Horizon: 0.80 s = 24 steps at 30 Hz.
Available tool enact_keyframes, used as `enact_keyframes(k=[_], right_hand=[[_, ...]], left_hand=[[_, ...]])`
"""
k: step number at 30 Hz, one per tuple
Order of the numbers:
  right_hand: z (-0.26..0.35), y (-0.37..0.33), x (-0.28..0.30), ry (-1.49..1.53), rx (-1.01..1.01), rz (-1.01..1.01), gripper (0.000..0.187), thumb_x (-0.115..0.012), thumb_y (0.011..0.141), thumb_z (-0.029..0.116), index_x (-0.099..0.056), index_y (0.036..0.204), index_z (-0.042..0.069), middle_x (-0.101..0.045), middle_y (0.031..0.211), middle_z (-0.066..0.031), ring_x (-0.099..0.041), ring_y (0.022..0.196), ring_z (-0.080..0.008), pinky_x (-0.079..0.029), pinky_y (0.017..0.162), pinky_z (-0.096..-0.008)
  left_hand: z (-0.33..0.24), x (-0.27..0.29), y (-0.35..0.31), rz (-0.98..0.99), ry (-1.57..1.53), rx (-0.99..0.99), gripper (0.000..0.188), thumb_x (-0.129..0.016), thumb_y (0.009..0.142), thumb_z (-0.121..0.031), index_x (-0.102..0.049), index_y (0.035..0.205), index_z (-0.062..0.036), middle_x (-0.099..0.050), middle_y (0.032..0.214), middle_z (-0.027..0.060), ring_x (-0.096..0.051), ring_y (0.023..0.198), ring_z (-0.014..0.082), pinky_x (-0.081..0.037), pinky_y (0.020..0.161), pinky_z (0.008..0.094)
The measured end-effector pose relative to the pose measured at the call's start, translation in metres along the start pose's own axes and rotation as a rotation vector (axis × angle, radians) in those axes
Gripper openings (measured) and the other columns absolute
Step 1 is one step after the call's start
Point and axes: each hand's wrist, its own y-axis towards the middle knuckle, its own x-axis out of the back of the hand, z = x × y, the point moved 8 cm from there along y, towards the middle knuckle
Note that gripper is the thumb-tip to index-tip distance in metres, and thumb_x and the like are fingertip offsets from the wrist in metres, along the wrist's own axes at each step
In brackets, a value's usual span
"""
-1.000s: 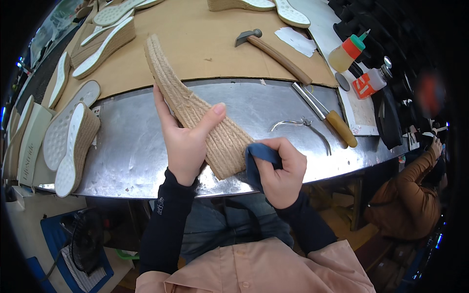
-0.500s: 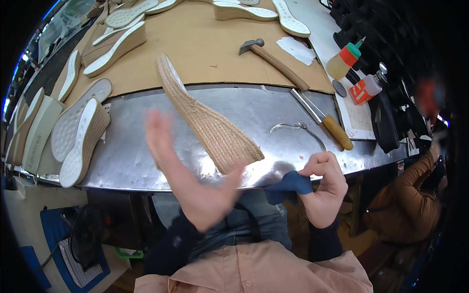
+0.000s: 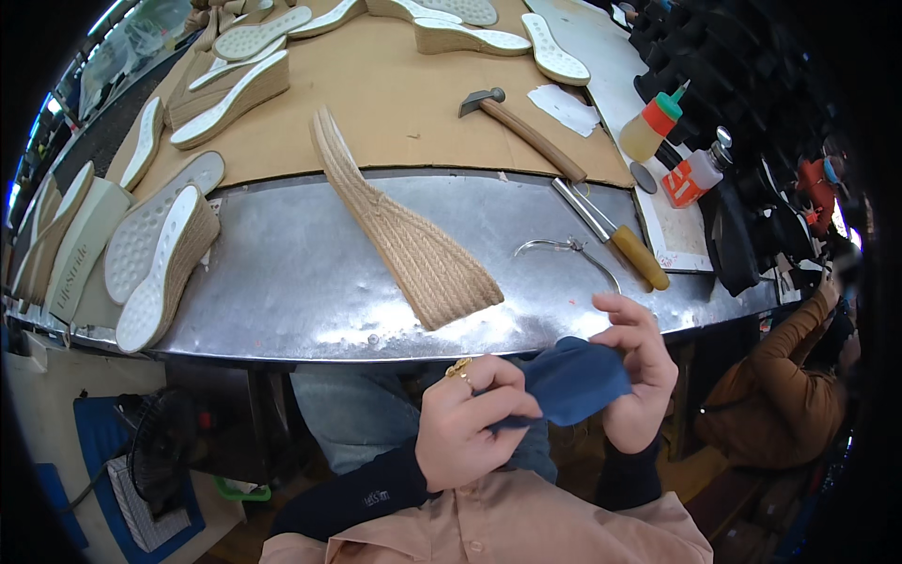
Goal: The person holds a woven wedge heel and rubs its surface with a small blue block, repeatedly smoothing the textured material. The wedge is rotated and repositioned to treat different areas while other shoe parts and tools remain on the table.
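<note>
Left hand (image 3: pixel 470 423) and right hand (image 3: pixel 645 378) grasp thin dark-blue cloth (image 3: pixel 575 381), probably for spreading it; tan braided wedge sole (image 3: pixel 413 249) lies toward ten o'clock.

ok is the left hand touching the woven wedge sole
Apart: the head view shows a strip of metal tabletop between the left hand and the woven wedge sole.

Wedge sole (image 3: pixel 413 240): let go by our left hand (image 3: pixel 470 423), now lying free on the metal bench (image 3: pixel 272 282). That hand: moved to the sole's five o'clock. Blue cloth (image 3: pixel 578 381): previously in our right hand (image 3: pixel 642 376) alone, now spread between both.
</note>
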Motion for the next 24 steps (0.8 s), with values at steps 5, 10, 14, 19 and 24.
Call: enact_keyframes(k=[5,10,14,19,24], right_hand=[[-0.025,-0.007,-0.032,0.969,-0.407,-0.009,0.006,-0.045,0.095,0.007,-0.045,0.1,0.005,-0.058,0.073,-0.0048,-0.059,0.077,-0.0191,-0.037,0.101,-0.0401],[-0.057,0.02,0.021,0.967,-0.49,-0.178,0.009,-0.044,0.099,0.017,-0.045,0.095,0.008,-0.036,0.052,0.0032,-0.027,0.036,-0.0072,-0.026,0.038,-0.0228],[-0.086,0.086,0.13,0.498,-0.308,-0.357,0.005,-0.047,0.094,0.01,-0.05,0.094,0.006,-0.049,0.06,0.0004,-0.036,0.038,-0.0055,-0.028,0.036,-0.0212],[-0.132,0.168,0.226,0.131,-0.38,-0.498,0.012,-0.052,0.091,0.01,-0.057,0.1,0.005,-0.049,0.068,-0.0003,-0.04,0.043,-0.007,-0.032,0.039,-0.024],[-0.184,0.211,0.255,0.052,-0.562,-0.557,0.018,-0.059,0.089,0.018,-0.056,0.1,0.005,-0.046,0.066,-0.0012,-0.043,0.045,-0.01,-0.034,0.038,-0.0259]], left_hand=[[0.007,-0.03,0.024,0.035,0.09,-0.066,0.027,-0.069,0.063,0.008,-0.071,0.086,-0.0071,-0.061,0.082,0.0064,-0.062,0.072,0.0223,-0.05,0.063,0.0305],[-0.004,-0.015,0.04,0.161,-0.01,-0.079,0.02,-0.069,0.07,0.003,-0.07,0.089,-0.005,-0.067,0.089,0.01,-0.066,0.081,0.0222,-0.052,0.07,0.0305],[0.034,0.105,0.085,-0.394,0.305,-0.048,0.042,-0.074,0.073,-0.012,-0.062,0.111,-0.0022,-0.062,0.113,0.0128,-0.058,0.104,0.0244,-0.044,0.089,0.0374],[0.124,0.168,0.13,-0.36,-0.108,0.354,0.076,-0.075,0.076,-0.022,-0.035,0.137,-0.0012,-0.05,0.124,0.0141,-0.051,0.105,0.0197,-0.041,0.09,0.032],[0.144,0.153,0.136,-0.116,-0.028,0.409,0.076,-0.076,0.074,-0.022,-0.037,0.134,0.0006,-0.052,0.109,0.0101,-0.052,0.099,0.0182,-0.043,0.086,0.0297]])
